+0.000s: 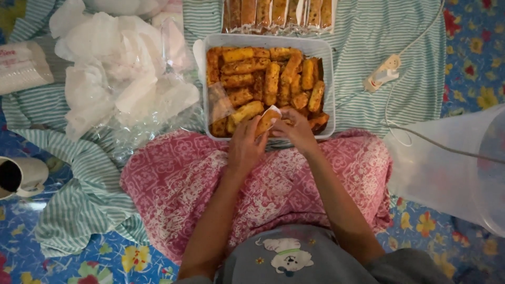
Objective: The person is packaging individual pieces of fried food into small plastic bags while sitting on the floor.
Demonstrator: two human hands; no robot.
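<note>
Head view: both hands, left (246, 144) and right (297, 130), closed on one snack (266, 121) at tub (326, 52) edge.

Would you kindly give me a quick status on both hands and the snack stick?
Left hand and right hand both gripping one snack stick. Held over near edge of tub. Nothing in the way.

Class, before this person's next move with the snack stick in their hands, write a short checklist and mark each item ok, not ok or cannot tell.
1. Both hands on the snack stick: left hand and right hand grip it, ok.
2. Clear wrapper on the stick: cannot tell.
3. Container open and within reach: ok.
4. Wrapped sticks lined up behind the container: ok.
5. Plastic bags nearby: ok.
</note>
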